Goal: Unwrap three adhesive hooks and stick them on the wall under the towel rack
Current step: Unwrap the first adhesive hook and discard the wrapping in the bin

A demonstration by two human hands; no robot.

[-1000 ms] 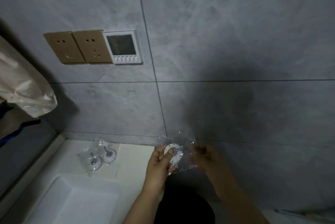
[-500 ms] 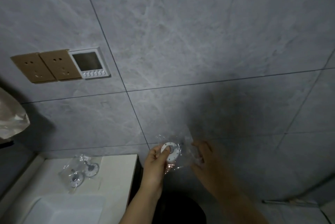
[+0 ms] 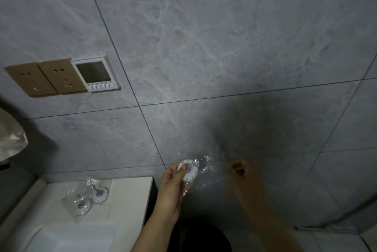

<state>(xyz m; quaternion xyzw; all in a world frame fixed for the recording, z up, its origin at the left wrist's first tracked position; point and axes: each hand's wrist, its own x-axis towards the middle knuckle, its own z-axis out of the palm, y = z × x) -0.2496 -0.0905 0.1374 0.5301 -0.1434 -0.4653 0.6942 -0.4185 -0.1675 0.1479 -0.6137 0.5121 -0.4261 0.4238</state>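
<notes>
Left hand (image 3: 173, 182), raised before the grey tiled wall (image 3: 204, 47), pinches a round white adhesive hook (image 3: 188, 171) inside its clear wrapper (image 3: 201, 165). Right hand (image 3: 243, 174) is curled; whether it grips film, I cannot tell. Two wrapped hooks (image 3: 91, 200) lie on the desk (image 3: 126, 196). Slippery film could tear unevenly, dropping the hook.

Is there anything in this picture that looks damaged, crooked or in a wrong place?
Nothing looks damaged. The only loose items are two wrapped hooks lying on the white counter, while the left hand holds a third hook half out of its clear wrapper.
</notes>
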